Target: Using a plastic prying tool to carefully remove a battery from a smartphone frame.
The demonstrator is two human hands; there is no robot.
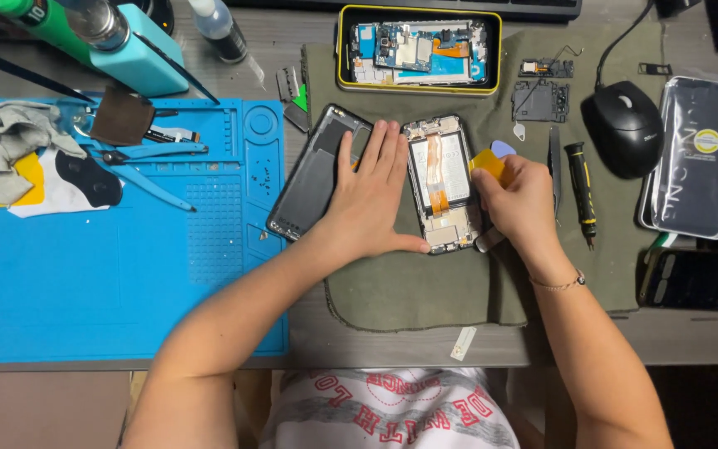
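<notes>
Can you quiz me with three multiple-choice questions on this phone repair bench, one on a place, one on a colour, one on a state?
1. Where does the black computer mouse sit?
A. on the blue silicone work mat
B. on the olive-green cloth pad, right of the opened phone
C. inside the yellow-rimmed tray

2. What colour is the thin plastic pry card in the right hand?
A. yellow-orange
B. red
C. white

3. In what state is the opened phone under the hands?
A. sealed, screen lit
B. back cover off, battery and orange flex cable showing
C. wrapped in a clear bag

Answers:
1. B, the mouse rests on the olive-green cloth pad, right of the phone.
2. A, the card at the phone's right edge is yellow-orange.
3. B, its insides are exposed, the left hand lies flat beside it and the dark back cover lies apart.
</notes>
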